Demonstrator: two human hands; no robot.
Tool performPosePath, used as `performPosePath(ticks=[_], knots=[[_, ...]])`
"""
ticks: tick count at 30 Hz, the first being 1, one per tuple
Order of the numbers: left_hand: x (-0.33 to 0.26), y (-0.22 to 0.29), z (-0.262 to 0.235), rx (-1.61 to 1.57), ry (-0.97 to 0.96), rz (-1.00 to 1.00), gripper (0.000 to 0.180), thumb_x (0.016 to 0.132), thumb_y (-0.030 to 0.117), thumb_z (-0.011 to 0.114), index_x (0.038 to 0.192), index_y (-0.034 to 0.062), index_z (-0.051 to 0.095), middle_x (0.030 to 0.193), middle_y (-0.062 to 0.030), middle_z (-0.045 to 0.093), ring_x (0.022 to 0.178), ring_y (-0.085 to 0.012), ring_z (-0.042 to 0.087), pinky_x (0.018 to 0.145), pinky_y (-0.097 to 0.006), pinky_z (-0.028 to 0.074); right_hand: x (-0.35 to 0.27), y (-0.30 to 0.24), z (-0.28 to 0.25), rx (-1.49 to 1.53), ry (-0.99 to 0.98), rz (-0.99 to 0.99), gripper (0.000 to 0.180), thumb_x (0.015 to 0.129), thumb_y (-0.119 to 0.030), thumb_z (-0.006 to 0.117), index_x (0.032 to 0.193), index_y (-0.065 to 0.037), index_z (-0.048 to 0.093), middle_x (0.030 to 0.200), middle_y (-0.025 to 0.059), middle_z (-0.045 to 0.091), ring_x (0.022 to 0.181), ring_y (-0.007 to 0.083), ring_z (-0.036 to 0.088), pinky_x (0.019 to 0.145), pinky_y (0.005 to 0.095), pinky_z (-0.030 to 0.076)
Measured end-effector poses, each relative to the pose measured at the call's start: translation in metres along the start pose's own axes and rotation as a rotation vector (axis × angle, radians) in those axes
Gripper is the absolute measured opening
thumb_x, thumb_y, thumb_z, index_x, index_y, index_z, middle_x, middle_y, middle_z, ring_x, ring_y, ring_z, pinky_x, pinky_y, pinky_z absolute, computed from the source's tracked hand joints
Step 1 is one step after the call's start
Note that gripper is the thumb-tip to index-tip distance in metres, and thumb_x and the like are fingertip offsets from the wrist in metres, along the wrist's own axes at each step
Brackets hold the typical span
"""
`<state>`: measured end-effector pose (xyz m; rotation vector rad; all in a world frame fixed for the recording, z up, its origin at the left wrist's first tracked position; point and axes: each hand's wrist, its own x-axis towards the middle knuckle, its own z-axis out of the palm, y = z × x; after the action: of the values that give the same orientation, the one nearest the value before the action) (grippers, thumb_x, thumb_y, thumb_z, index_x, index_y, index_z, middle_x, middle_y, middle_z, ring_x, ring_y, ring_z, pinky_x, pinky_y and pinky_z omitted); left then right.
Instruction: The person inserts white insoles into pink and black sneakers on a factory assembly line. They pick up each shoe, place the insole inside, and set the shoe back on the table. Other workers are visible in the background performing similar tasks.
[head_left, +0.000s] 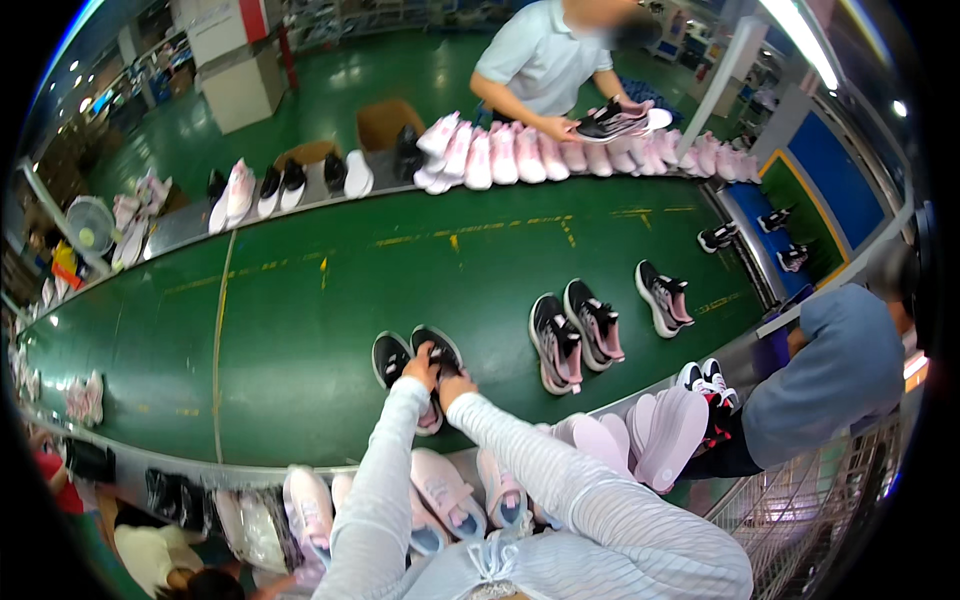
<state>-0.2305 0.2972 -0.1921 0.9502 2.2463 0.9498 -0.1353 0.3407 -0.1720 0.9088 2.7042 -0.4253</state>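
Observation:
A pair of black sneakers with pale soles and pink lining lies on the green conveyor belt in front of me, toes pointing away. My left hand (421, 367) is closed on the right sneaker (436, 342) of the pair, fingers at its upper near the opening. Around the heel end of that same shoe my right hand (456, 387) is closed, its fingertips partly hidden. The left sneaker (391, 357) rests close beside it, its rear partly covered by my left hand and sleeve. Farther right on the belt stand two matching sneakers (555, 345) side by side and a single one (663, 300).
The green belt (330, 270) runs across. Pink shoes (503, 156) line its far ledge, where a person (545, 60) holds a black sneaker (612, 120). More pale pink shoes (440, 488) stand along the near edge under my forearms. Another person's sleeve (830, 365) is at right.

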Motion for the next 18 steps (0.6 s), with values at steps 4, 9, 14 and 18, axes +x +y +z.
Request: performPosePath(ticks=[4,9,14,18], knots=[[-0.009,-0.015,-0.001,-0.038,0.049,0.04,0.047,0.069,0.011,0.052,0.112,0.0106,0.032,0.089,-0.0207,0.054,0.083,-0.0361,0.051,0.072,-0.041,0.04,-0.012,0.003,-0.048,0.163,-0.167,0.139,0.026,0.073,-0.026,0.047,0.084,-0.006,0.059,0.088,0.0142,0.057,0.081,0.0301,0.055,0.071,0.0376,0.044],[-0.009,-0.007,0.004,-0.033,0.044,0.062,0.048,0.07,0.012,0.053,0.113,0.0102,0.033,0.092,-0.0208,0.054,0.085,-0.0354,0.051,0.074,-0.039,0.04,-0.005,0.021,-0.014,0.323,-0.133,0.224,0.025,0.071,-0.025,0.049,0.083,-0.005,0.059,0.087,0.0163,0.057,0.082,0.0307,0.055,0.073,0.0371,0.043],[-0.018,-0.019,-0.001,-0.057,0.093,0.147,0.048,0.07,0.013,0.053,0.113,0.0115,0.033,0.089,-0.0207,0.055,0.082,-0.0353,0.052,0.071,-0.039,0.042,-0.003,-0.002,0.013,0.241,-0.04,0.146,0.021,0.075,-0.014,0.042,0.083,-0.005,0.06,0.085,0.0165,0.058,0.079,0.0283,0.057,0.068,0.0369,0.046],[-0.015,-0.021,0.002,-0.089,0.1,0.157,0.048,0.07,0.007,0.053,0.113,0.0089,0.034,0.086,-0.0199,0.056,0.081,-0.0343,0.053,0.07,-0.037,0.042,-0.001,-0.002,0.004,0.246,-0.047,0.168,0.021,0.076,-0.015,0.042,0.083,-0.005,0.059,0.084,0.0161,0.058,0.078,0.0278,0.057,0.068,0.0367,0.046]])
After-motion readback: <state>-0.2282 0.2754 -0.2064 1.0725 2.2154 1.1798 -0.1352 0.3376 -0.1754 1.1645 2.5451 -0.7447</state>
